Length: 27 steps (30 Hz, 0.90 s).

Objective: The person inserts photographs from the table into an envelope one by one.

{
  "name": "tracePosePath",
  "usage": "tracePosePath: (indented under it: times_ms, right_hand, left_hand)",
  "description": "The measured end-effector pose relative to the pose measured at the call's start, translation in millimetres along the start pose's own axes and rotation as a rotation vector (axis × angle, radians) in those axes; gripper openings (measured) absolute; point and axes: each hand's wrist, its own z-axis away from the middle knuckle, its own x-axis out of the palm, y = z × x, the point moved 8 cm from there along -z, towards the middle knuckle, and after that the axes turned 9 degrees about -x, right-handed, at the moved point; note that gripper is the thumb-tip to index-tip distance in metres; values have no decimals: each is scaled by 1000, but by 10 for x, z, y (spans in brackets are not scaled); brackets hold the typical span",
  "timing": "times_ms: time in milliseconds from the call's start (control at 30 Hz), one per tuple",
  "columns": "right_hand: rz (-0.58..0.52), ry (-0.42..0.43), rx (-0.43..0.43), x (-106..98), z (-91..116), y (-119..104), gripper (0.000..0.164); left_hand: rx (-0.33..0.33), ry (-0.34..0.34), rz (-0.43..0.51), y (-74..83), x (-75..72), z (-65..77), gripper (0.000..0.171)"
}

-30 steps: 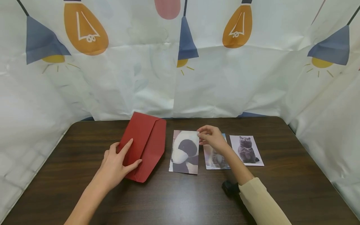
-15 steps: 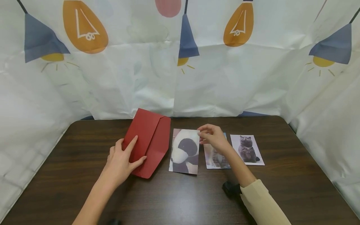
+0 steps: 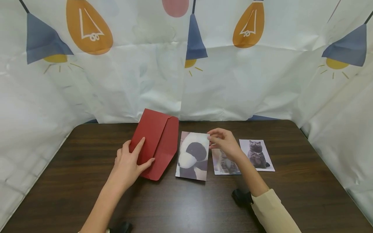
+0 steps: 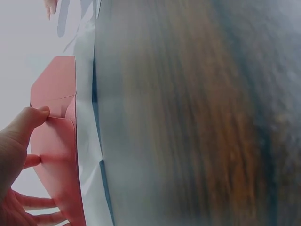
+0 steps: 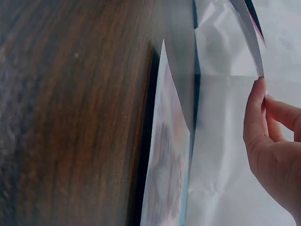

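My left hand holds a red envelope by its left side, with thumb and a finger spread on the face that shows. In the left wrist view the thumb lies by the envelope's flap edge. Just right of it, a photo of a black-and-white plush toy is pinched at its upper right corner by my right hand. The right wrist view shows thumb and fingertips on the photo's edge, the photo standing away from the table. Its lower edge casts a shadow in the head view.
A tabby cat photo lies partly under my right hand and forearm. Beside it lies a grey cat photo. The dark wooden table ends at a white printed curtain. A black wrist device sits below the right forearm.
My left hand has moved the red envelope rightward and slightly away, closer to the plush-toy photo. The right hand has shifted slightly right with the photo, which now tilts a little more.
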Motion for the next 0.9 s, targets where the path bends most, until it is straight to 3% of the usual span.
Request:
tracePosePath:
  times_ms: [900]
  right_hand:
    - [-53,15,-10,0,30,-34,29]
  left_hand:
    - [21,42,-7,172,86,-66,78]
